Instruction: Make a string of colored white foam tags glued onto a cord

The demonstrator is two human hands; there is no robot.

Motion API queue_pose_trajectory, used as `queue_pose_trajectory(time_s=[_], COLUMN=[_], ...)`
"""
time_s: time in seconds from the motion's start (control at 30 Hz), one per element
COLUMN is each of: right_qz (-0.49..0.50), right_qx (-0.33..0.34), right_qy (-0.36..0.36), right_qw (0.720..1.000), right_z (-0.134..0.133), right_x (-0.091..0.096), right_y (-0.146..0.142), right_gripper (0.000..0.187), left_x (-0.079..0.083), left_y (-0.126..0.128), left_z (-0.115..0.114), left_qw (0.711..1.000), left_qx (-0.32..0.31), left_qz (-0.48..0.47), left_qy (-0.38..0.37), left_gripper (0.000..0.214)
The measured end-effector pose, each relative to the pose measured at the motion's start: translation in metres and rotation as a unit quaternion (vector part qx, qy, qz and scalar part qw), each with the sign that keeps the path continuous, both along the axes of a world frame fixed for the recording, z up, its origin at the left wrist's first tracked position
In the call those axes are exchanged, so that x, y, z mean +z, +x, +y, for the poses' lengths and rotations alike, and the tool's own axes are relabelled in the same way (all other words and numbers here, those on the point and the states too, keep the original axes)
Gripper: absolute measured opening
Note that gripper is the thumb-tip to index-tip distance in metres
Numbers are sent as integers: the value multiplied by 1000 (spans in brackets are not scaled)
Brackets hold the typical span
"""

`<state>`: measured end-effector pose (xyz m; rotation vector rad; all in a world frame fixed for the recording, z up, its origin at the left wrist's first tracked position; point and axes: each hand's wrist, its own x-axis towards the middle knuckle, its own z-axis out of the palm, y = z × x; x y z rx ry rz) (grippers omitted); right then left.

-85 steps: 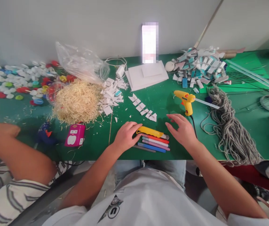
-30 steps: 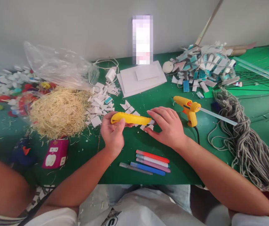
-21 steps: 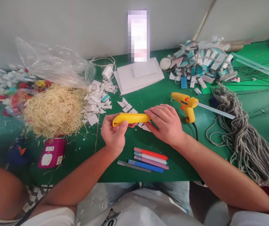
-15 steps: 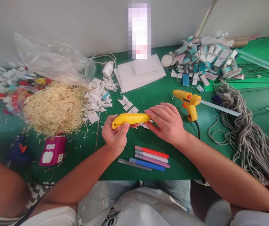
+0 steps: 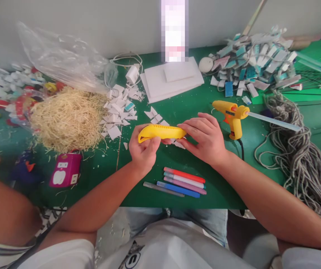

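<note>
A yellow utility knife (image 5: pixel 162 131) is held level over the green table between both my hands. My left hand (image 5: pixel 143 151) is closed round its left part, thumb along the near side. At the knife's right end, the fingers of my right hand (image 5: pixel 205 136) pinch the tip; whether a blade shows there is hidden. White cut pieces (image 5: pixel 156 116) lie just beyond and under the knife. Several felt-tip pens (image 5: pixel 184 174) in red, white, purple, blue and grey lie side by side nearer to me.
A yellow glue gun (image 5: pixel 232 116) with a glue stick lies right, beside grey yarn (image 5: pixel 297 149). White sheets (image 5: pixel 174 84) and a heap of scraps (image 5: pixel 257 61) are at the back. Straw (image 5: pixel 67 119), a magenta box (image 5: pixel 66 170) and another person's arm (image 5: pixel 3 201) are left.
The whole view has shifted slightly, so the table's things appear a little higher and further right. Both hands keep the same hold on the utility knife.
</note>
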<state>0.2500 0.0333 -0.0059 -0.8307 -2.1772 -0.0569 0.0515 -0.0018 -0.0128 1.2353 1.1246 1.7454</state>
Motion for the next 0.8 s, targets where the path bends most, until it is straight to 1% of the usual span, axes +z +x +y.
queue_pose_trajectory(time_s=[0.07, 0.17, 0.23, 0.4, 0.6, 0.73, 0.8], right_qz=[-5, -17, -19, 3, -8, 11, 9], right_qx=[-1, -7, -7, 5, 9, 14, 14], right_qy=[-17, -37, -41, -9, -49, -12, -11], right_qw=[1000, 999, 999, 1000, 999, 1000, 1000], right_z=[0, -1, -1, -1, 0, -1, -1], right_x=[0, -1, -1, -2, -2, -2, -2], right_y=[0, 0, 0, 0, 1, 0, 1], right_gripper=[27, 30, 32, 29, 31, 28, 29], left_x=[3, 4, 2, -2, -2, -2, -2], left_y=[1, 0, 0, 0, 1, -1, -2], left_z=[-2, -3, -4, -3, -4, -4, -5], left_qw=[1000, 1000, 1000, 999, 998, 998, 998], left_qx=[-23, -27, -17, 22, 23, 9, 4], left_qz=[-5, -3, 6, 17, 42, 41, 42], left_qy=[-8, -1, 6, 29, 28, 47, 46], left_gripper=[44, 40, 40, 36, 36, 31, 29])
